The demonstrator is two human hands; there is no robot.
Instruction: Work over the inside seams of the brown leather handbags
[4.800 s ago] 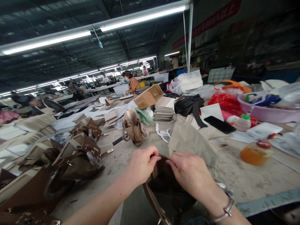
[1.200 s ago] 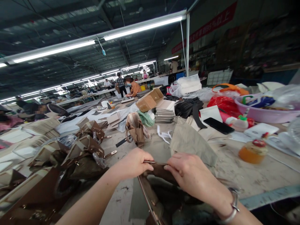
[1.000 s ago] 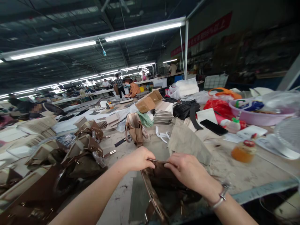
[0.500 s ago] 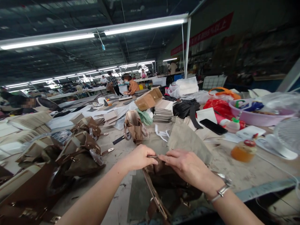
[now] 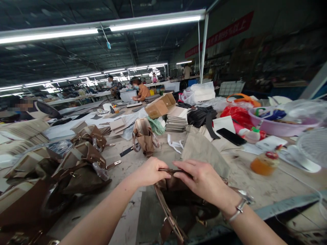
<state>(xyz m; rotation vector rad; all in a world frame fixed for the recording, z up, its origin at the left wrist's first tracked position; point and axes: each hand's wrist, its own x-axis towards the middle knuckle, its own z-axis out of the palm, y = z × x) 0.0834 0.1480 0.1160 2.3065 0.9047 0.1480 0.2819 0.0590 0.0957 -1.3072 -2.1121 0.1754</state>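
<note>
A dark brown handbag lies at the table's front edge with its mouth towards me. My left hand pinches the far left part of its rim between thumb and fingers. On the same rim, just to the right, my right hand has the edge between its thumb and stretched fingers. A bracelet circles the right wrist. The bag's inside is dark, and its lower part is hard to make out. Beneath it lies a grey-green sheet. Beyond my hands stands a small brown handbag with plastic-wrapped handles.
Several brown handbags crowd the left side. Behind are an open cardboard box and a stack of panels. To the right lie a black phone, a jar of orange liquid and a pink basin. Co-workers sit farther back.
My right thumb has come into view below the rim, and the right fingers have lifted slightly and closed around the edge. My left hand keeps its pinch. The view has shifted slightly.
</note>
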